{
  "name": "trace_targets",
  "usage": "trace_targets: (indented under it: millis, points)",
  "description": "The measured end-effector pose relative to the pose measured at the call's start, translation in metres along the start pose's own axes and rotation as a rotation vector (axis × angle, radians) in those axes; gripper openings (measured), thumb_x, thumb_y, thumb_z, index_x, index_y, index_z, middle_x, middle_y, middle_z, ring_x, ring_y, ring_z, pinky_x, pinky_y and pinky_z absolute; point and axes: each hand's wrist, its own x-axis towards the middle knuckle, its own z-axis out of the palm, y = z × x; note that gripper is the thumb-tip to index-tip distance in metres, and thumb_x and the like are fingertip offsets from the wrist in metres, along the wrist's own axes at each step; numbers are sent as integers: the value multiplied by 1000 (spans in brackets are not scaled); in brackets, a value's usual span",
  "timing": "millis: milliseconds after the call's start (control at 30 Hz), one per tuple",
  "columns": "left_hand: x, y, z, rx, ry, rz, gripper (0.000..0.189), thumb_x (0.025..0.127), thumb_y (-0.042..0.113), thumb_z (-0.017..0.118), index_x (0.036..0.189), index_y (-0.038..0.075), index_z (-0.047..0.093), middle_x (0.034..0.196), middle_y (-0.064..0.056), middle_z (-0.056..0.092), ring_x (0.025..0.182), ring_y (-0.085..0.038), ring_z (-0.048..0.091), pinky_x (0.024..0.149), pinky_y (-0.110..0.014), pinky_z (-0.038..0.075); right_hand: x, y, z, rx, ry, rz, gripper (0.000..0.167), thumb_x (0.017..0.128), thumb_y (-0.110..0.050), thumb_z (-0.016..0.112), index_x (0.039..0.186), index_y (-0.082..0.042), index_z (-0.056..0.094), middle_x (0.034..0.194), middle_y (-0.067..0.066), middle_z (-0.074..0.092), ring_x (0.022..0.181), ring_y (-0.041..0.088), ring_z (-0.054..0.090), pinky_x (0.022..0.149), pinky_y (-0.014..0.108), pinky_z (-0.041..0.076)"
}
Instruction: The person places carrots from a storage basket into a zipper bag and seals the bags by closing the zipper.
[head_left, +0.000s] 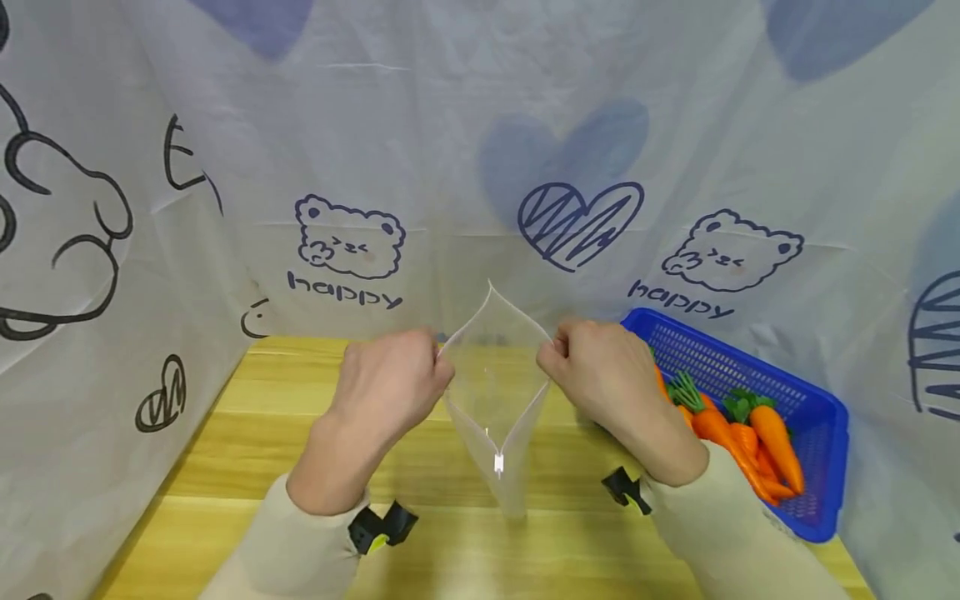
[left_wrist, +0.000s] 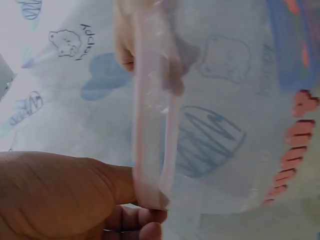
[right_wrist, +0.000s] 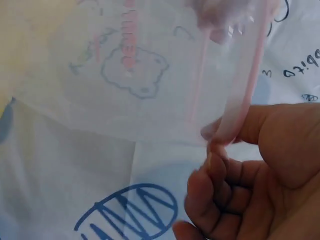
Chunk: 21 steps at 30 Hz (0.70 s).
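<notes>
A clear plastic zip bag hangs upright between both hands, its mouth spread into a diamond, with a small white slider at the near corner of the rim. My left hand pinches the left side of that rim between thumb and curled fingers. On the opposite side my right hand pinches the rim the same way. Seen from the left wrist, the bag's pinkish edge runs up from the thumb, and red lettering shows on its side. Nothing shows inside the bag.
To the right stands a blue plastic basket holding several orange carrots with green tops, partly behind the right forearm. The wooden table lies beneath. A white printed cloth with hearts and bears hangs behind and at both sides.
</notes>
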Motion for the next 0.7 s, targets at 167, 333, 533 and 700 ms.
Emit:
trace_targets:
  millis: [167, 333, 533, 700]
  points:
    - [19, -9, 39, 156, 135, 157, 17, 90, 11, 62, 74, 7, 58, 67, -7, 56, 60, -28, 56, 55, -46, 50, 16, 12, 27, -70, -54, -4, 29, 89, -23, 57, 63, -18, 45, 58, 0, 45, 56, 27, 51, 51, 41, 38]
    - [25, -18, 68, 167, 67, 121, 15, 94, 14, 61, 84, 4, 65, 78, -9, 65, 73, -32, 65, 67, -51, 53, 20, 28, 56, -101, -104, -5, 24, 91, -24, 60, 69, -16, 55, 61, 2, 55, 58, 28, 55, 57, 46, 43]
    - [20, -6, 40, 104, 4, -8, 21, 90, 12, 57, 69, 11, 56, 61, -4, 55, 58, -26, 57, 58, -45, 45, 9, 18, 29, -97, -56, -49, 27, 89, -22, 59, 64, -18, 49, 56, -2, 46, 55, 23, 51, 63, 43, 40]
    - [24, -5, 52, 104, -109, -25, 22, 90, 11, 56, 68, 13, 57, 65, -4, 59, 63, -26, 60, 66, -51, 52, 10, 13, 41, -125, -56, -115, 28, 85, -22, 61, 61, -18, 47, 55, -2, 47, 54, 25, 53, 61, 47, 44]
